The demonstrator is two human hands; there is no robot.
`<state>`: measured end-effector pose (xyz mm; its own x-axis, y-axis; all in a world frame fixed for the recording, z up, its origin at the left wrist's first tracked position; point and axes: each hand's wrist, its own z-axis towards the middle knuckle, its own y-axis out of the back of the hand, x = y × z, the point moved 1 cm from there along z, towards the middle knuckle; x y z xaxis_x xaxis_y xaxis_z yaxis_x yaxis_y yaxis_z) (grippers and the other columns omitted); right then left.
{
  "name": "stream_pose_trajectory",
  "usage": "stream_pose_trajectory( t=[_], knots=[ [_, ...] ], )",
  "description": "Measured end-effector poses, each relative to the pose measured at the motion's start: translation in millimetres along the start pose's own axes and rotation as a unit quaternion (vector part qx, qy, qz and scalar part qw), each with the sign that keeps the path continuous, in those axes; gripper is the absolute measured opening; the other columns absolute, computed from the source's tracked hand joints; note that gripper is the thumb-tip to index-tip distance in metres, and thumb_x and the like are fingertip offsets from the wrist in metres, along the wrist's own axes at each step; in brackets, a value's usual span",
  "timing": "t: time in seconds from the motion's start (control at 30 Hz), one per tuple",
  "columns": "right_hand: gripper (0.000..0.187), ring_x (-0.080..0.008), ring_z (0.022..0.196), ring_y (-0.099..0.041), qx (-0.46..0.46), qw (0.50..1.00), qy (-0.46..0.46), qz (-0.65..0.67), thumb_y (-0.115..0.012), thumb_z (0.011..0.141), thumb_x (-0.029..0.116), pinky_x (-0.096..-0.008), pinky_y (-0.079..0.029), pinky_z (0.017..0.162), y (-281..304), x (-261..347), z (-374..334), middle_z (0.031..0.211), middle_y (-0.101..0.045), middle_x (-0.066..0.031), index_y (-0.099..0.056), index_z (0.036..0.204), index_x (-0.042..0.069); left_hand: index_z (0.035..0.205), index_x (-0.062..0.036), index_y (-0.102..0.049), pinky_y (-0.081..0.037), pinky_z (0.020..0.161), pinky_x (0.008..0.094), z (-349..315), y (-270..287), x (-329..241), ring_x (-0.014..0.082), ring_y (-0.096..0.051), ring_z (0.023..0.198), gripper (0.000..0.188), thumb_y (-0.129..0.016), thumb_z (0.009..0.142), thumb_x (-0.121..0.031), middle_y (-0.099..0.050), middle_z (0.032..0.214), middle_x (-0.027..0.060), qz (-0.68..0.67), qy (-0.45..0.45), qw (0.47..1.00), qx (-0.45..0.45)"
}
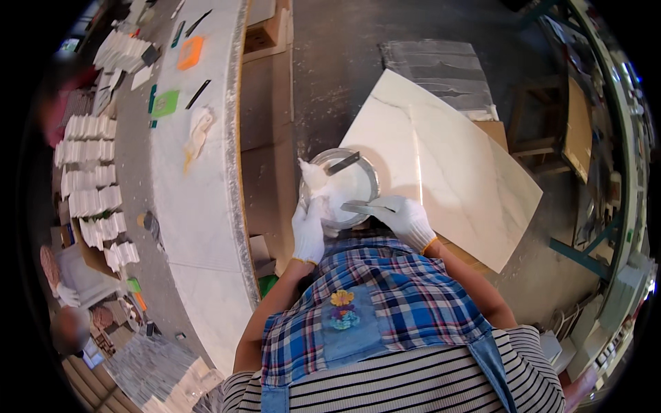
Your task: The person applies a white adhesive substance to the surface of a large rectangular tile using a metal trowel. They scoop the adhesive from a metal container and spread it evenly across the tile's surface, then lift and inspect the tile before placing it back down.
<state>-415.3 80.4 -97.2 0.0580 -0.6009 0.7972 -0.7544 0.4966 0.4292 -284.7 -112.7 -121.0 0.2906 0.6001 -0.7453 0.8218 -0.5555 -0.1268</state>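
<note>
A round metal basin [375,180] with white paste in it sits in front of me, at the left corner of a pale marbled slab. My left hand [308,230], in a white glove, is closed at the basin's near left side on a crumpled white bag-like piece [315,176]; whether that is plastic or cloth I cannot tell. My right hand [407,220], also gloved, grips a flat metal scraper [359,207] whose end reaches over the paste. A dark-bladed scraper [343,163] lies across the basin's far side. The left fingertips are partly hidden.
The marbled slab [454,165] spreads to my right. A long white table [200,227] on the left bears orange and green pieces, dark tools and a smeared white bag [199,133]. Stacked white strips [89,151] and blurred people are beyond it. A green-framed rack [585,241] stands right.
</note>
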Motion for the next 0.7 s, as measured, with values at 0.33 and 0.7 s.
stream_pose_trajectory(
  t=[0.33,0.7],
  knots=[
    [0.03,-0.031,0.087,-0.073,0.017,0.998,-0.021,0.049,-0.067,0.097,0.031,-0.0386,-0.056,0.08,0.2,-10.0,-0.9,0.098,-0.077,-0.0156,-0.079,0.11,0.007,0.125,-0.0027,-0.063,-0.05,0.041,0.0261,0.9,1.0,2.3,0.0133,-0.066,0.061,0.027,-0.06,0.105,-0.021,-0.071,0.087,0.0055,0.022,-0.013,1.0,0.002],
    [0.031,-0.0291,0.092,-0.073,0.026,0.985,-0.033,0.169,-0.067,0.096,0.03,-0.037,-0.056,0.083,-3.4,-42.0,-19.5,0.104,-0.077,-0.0148,-0.078,0.111,0.006,0.136,-0.0018,-0.059,-0.059,0.062,0.0287,-4.8,8.9,15.7,0.0151,-0.071,0.084,0.035,-0.061,0.105,-0.018,-0.072,0.107,0.0082,-0.004,-0.011,1.0,0.028]
  ],
)
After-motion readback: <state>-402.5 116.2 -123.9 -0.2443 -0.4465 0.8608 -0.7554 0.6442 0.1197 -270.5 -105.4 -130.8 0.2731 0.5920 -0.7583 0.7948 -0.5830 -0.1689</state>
